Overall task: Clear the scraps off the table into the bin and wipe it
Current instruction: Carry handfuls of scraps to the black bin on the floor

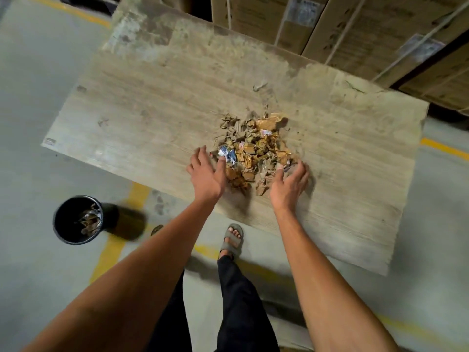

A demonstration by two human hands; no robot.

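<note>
Loosely spread fingers (203, 154) flanking scraps (253, 151)

1. Scraps (253, 148): I see a loose heap of torn brown and tan cardboard bits, with one crumpled blue-and-white wrapper, near the table's front edge.
2. Table (142, 110): worn, pale wood-grain top, dusty and scuffed.
3. Bin (59, 224): black round bucket standing on the floor left of the table, some scraps already inside.

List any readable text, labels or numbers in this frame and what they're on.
None can be read.
Cardboard boxes: white stickers and faint print, too blurred.
Blue-and-white scrap in the scrap pile: print too small.
Table, bin: no text.
</note>
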